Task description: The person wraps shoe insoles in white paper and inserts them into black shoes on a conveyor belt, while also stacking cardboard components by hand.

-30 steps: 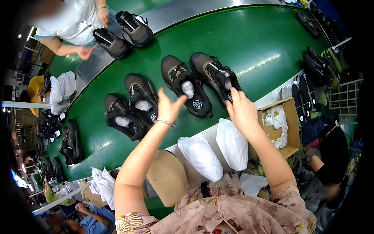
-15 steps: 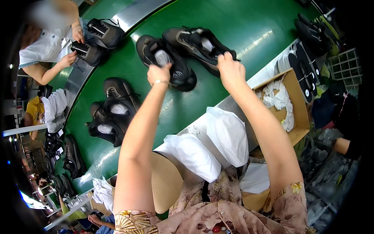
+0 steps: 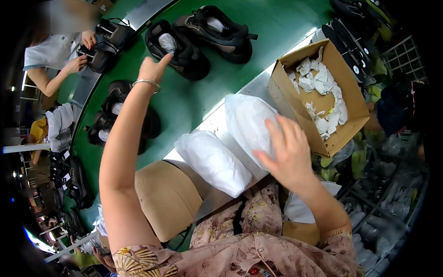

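My left hand (image 3: 154, 73), a bracelet at its wrist, is beside a black and grey shoe (image 3: 194, 63) on the green surface. Its thumb points toward that shoe and its fingers stand apart, holding nothing. A matching shoe (image 3: 235, 44) lies to the right; white stuffing shows inside both. My right hand (image 3: 290, 154) spreads its fingers over the right side of a white paper-wrapped bundle (image 3: 249, 117). Whether the fingertips touch it I cannot tell. Left of it lies a second white wrapped bundle (image 3: 214, 161), on the metal edge before me.
To the right stands an open cardboard box (image 3: 353, 127) with crumpled white paper. A tan, ribbed curved piece (image 3: 166, 198) is near my left elbow. More dark shoes (image 3: 122, 117) sit to the left. At upper left another person's hands (image 3: 83, 55) handle a black shoe (image 3: 99, 60).
My right hand has let go of the right shoe and come back over a wrapped bundle. My left hand has come off the left shoe. The view has shifted, bringing the box fully in.
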The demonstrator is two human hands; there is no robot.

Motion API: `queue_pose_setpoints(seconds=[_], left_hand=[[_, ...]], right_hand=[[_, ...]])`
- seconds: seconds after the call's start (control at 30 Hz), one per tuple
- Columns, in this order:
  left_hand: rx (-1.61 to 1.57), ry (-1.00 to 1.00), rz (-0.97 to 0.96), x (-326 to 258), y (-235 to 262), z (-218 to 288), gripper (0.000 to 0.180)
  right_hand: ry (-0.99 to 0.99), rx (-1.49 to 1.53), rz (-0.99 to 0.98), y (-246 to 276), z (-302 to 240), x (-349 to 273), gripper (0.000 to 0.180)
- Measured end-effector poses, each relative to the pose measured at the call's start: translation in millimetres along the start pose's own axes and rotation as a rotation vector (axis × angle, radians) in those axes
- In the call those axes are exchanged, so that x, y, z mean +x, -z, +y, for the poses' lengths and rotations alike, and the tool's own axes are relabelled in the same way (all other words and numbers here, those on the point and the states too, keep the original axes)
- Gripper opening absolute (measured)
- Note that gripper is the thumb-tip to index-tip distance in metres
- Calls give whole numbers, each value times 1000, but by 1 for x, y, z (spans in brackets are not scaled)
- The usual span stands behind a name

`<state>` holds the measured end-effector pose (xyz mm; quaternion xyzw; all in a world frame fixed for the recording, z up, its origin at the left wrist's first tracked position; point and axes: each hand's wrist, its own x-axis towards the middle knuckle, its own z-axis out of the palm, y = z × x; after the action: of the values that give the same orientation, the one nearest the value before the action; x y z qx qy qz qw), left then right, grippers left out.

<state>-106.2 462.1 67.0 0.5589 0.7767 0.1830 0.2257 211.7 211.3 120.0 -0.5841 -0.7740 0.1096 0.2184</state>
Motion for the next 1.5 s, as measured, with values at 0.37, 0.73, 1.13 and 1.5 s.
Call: queue_pose_setpoints(seconds=[0.37,0.73,1.13,1.5], left_hand=[[-474,-382,-36,-183,109,49,64],[-949,-409,487,-332,138,-87,46],[-1229,191,-171,-363,37,-182,52],[-1103,292,-141,-373,15,-171,55]], right_hand=[[2,-302,-40,-31,38,-18,52],[233,-316,163,-86,-97,-99,47],[41,597,158,-98,-239,-103,77],[-113,886,167,-74,-182,-119,55]])
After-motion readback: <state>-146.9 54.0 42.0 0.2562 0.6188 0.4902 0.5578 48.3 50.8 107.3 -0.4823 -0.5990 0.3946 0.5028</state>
